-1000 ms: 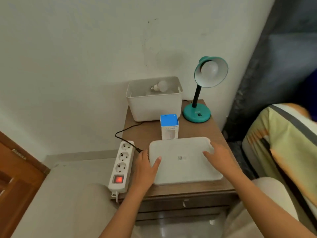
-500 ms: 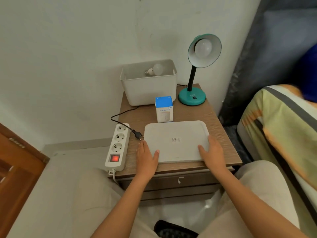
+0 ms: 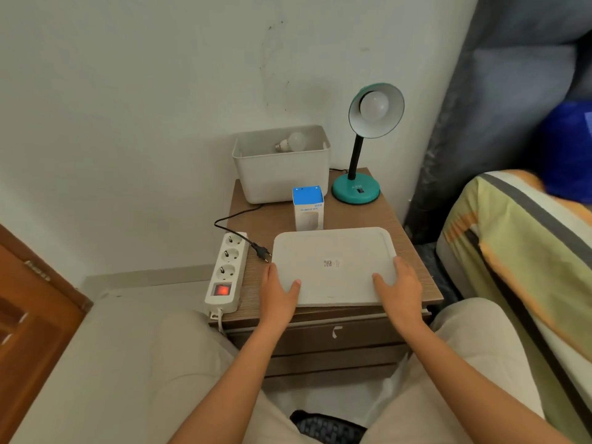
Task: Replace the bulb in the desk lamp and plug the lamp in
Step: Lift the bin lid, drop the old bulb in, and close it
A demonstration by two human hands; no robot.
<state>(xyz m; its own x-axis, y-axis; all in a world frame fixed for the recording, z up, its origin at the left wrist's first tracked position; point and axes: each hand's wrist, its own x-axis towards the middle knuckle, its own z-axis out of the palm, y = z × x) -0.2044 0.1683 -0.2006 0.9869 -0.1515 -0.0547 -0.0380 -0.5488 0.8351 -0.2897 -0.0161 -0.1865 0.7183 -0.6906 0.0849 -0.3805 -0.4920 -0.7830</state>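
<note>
Right hand (image 3: 400, 290) slid nearer along lid (image 3: 333, 251); left hand (image 3: 278, 293) stayed.

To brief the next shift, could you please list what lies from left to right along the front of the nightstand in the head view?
Power strip → lamp plug → left hand → right hand. The white lid is omitted because it overlaps both hands.

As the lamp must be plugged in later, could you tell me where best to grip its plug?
Pinch the plug by its black body from above, behind the prongs. It lies flat on the nightstand beside the power strip, prongs toward the white lid.
</note>
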